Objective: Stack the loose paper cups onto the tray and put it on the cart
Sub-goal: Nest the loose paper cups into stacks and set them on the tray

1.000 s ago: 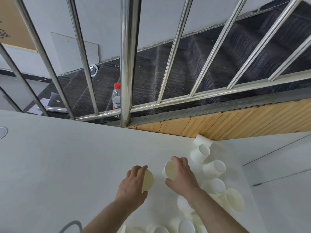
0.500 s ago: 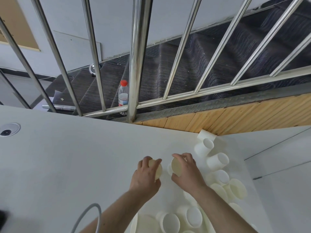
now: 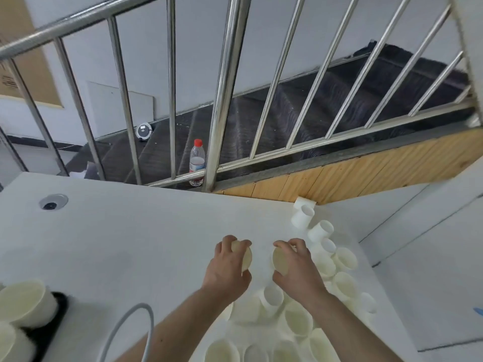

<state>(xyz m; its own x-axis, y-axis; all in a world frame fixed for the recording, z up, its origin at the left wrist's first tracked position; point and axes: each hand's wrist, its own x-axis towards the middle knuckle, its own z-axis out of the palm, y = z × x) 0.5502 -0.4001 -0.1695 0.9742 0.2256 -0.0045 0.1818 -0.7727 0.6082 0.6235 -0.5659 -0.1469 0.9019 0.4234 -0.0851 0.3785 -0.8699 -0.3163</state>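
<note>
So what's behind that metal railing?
Behind the railing dark carpeted stairs go down. A bottle with a red cap stands on a step, and a round white device sits further back. The post hides part of the steps.

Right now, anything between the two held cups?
No. In the head view only bare white table shows between the left hand's cup and the right hand's cup.

left hand (image 3: 226, 270) gripping cup (image 3: 245, 255), right hand (image 3: 296, 267) likewise, apparently
</note>
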